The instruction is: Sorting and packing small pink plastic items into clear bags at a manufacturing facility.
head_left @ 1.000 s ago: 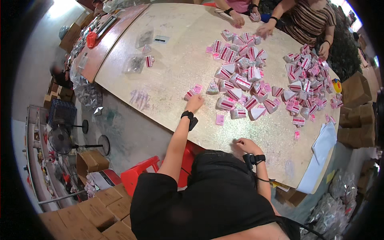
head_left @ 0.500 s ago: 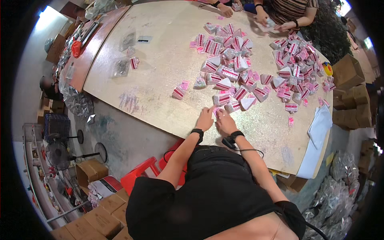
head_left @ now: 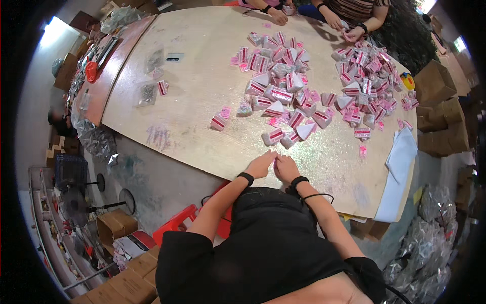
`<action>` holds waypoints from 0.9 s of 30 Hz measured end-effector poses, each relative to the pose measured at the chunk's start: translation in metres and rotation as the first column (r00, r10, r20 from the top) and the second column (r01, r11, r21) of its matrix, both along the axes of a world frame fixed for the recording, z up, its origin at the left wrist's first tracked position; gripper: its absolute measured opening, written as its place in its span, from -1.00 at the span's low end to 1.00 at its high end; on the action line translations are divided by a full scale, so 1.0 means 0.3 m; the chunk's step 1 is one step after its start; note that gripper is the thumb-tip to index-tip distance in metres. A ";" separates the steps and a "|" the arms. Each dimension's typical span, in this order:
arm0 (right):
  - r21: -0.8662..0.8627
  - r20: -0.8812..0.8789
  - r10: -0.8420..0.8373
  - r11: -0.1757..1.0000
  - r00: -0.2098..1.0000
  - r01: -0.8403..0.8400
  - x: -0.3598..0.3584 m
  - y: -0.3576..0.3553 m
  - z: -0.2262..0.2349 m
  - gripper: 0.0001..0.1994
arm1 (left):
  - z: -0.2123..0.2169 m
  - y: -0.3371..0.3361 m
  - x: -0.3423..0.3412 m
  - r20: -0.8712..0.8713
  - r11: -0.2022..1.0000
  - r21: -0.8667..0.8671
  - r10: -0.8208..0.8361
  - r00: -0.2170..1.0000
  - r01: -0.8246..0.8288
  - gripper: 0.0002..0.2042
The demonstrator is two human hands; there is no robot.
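Note:
My left hand (head_left: pixel 261 165) and my right hand (head_left: pixel 287 168) meet close to my body, over the table's near edge. Their fingers are closed together around a small pink tag (head_left: pixel 276 161), mostly hidden between them. Just beyond my fingertips lie two wedge-shaped packs, like cake slices in clear wrap with a pink and dark red band: one wedge pack (head_left: pixel 273 136) and another wedge pack (head_left: pixel 290 139). Behind these spreads a loose heap of the same packs (head_left: pixel 279 93), with pink tags among them.
A second heap of packs (head_left: pixel 367 83) lies to the right, beside white sheets (head_left: pixel 401 154) at the table edge. One pack (head_left: pixel 218 121) sits apart at left. Across the table, two other people's hands (head_left: pixel 354 34) are at work. A red stool (head_left: pixel 174 223) stands by my left side.
Both my hands have drawn back toward my body, away from the wedge packs, with the pink tag between them. Across the table, a person's hands have come closer together.

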State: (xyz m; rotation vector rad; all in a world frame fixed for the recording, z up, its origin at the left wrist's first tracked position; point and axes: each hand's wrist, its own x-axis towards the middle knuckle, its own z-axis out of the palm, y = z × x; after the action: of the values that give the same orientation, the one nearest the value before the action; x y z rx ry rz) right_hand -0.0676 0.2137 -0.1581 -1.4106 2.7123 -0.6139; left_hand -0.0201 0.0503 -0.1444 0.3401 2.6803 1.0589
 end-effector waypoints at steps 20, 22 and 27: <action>-0.308 0.435 0.164 0.951 0.885 -0.024 -0.056 0.022 0.154 -0.85 | 0.036 0.015 -0.035 -0.181 0.945 0.328 0.053 0.982 0.009 -0.62; -0.260 0.443 0.175 0.964 0.879 -0.061 -0.093 0.009 0.207 -0.86 | 0.079 0.005 -0.041 0.108 0.853 0.506 0.085 0.991 -0.128 -0.70; -0.310 0.244 0.028 0.949 0.969 0.051 -0.285 0.018 0.268 -0.66 | 0.182 -0.024 -0.073 0.682 0.597 0.576 0.026 0.731 -0.559 -0.78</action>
State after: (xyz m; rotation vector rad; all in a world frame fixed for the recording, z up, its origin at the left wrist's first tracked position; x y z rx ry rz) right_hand -0.1530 0.2192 -0.0777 -1.2680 2.5090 -1.1813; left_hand -0.0420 0.0432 -0.0898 -0.3510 1.5964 1.9792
